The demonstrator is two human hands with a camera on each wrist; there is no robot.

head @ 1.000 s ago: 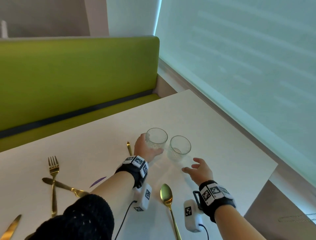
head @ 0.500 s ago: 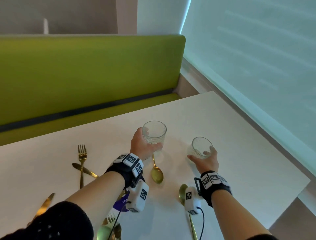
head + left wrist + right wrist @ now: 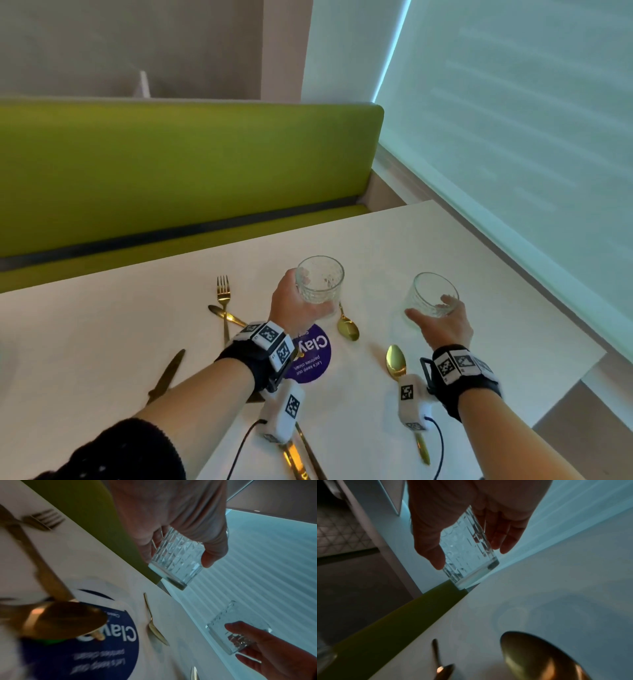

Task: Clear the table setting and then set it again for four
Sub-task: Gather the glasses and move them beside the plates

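left hand (image 3: 291, 303) grips one clear cut-glass tumbler (image 3: 320, 279), right hand (image 3: 442, 323) another clear ribbed tumbler (image 3: 430, 294); carry both upright, clear of the gold spoons (image 3: 347, 327)

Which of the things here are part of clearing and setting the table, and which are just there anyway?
Part of the job:
- glass held in the left hand
- glass held in the right hand
- gold spoons
- gold fork
- gold knife

Just there:
- purple round sticker on the white table
- green bench
- window blind
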